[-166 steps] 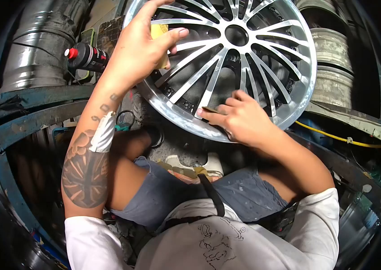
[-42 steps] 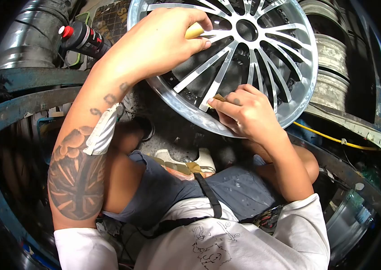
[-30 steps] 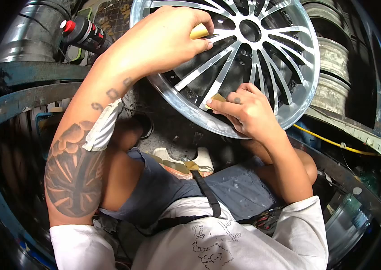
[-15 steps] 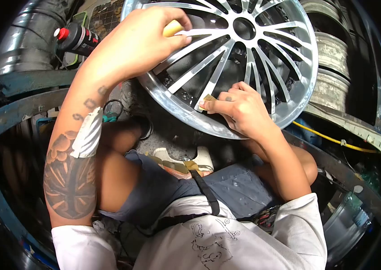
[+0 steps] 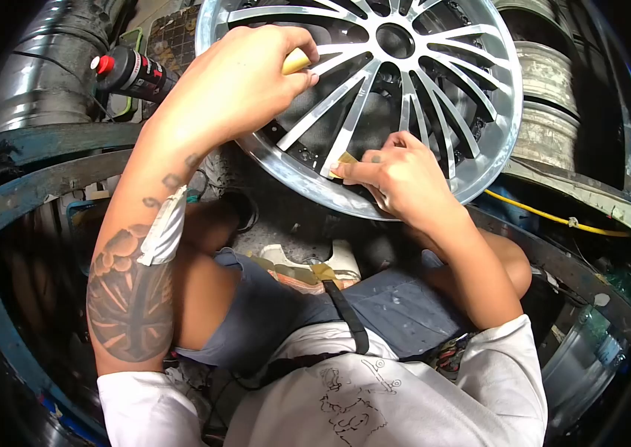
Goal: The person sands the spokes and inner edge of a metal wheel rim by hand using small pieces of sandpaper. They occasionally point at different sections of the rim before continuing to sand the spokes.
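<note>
Wheel rim [image 5: 508, 112] lies beneath; left hand [image 5: 244, 80] grasps yellow pad [image 5: 295, 61], right hand [image 5: 403, 177] pinches yellow-brown sheet [image 5: 346, 159] at one spoke [image 5: 348, 128].

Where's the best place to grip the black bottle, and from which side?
Probably around the bottle's round body, just below the red cap, coming from the left: that stretch is exposed, while the left forearm crowds the other end.

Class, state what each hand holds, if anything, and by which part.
Left hand: yellow piece, between thumb and fingers, exact part hidden. Right hand: thin yellowish piece, by its near edge.
</note>
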The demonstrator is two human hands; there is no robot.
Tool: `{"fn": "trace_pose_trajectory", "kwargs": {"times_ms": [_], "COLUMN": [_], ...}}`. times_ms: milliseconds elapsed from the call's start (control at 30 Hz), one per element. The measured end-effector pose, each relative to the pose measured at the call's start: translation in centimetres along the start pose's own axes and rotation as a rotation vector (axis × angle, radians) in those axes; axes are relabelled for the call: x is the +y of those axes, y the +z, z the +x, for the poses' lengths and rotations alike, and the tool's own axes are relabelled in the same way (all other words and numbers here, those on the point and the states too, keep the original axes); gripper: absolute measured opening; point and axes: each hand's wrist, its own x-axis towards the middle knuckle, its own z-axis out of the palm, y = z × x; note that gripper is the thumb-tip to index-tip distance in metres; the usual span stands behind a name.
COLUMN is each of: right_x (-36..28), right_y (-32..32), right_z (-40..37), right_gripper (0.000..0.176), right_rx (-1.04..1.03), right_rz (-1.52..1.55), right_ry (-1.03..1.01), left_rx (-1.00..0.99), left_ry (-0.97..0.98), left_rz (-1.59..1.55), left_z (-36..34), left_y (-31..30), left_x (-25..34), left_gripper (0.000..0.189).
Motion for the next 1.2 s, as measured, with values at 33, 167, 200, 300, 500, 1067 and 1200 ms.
{"fn": "trace_pose_trajectory", "kwargs": {"times_ms": [33,167,200,300,500,1067,1200], "right_x": [0.1,0.4,-0.1,-1.2,-1.1,-2.3,-1.3], "right_y": [0.1,-0.3,-1.0,-1.5,-1.7,-2.0,-0.7], "right_z": [0.5,-0.1,-0.8,-0.6,0.0,0.7,0.0], "right_gripper": [0.032,0.032,0.032,0.035,0.034,0.043,0.033], "right_rx": [0.01,0.013,0.01,-0.003,-0.099,0.109,0.024], "right_rz": [-0.001,-0.044,-0.073,-0.048,-0.24,-0.121,-0.173], "right_ry": [-0.014,-0.006,0.015,0.043,-0.004,0.007,0.074], "left_rx": [0.018,0.011,0.004,0.016,0.109,-0.037,-0.061], "left_ry": [0.001,0.008,-0.005,-0.015,0.098,-0.117,-0.098], "left_rz": [-0.016,-0.083,-0.113,-0.088,-0.047,-0.031,-0.091], "left_z": [0.0,0.1,0.0,-0.1,0.1,-0.4,-0.2], "left_y": [-0.1,0.5,0.7,0.1,0.5,-1.0,-0.4], "left_x": [-0.4,-0.7,-0.8,-0.9,-0.8,-0.9,-0.7], "left_gripper": [0.025,0.024,0.024,0.026,0.028,0.028,0.026]}}
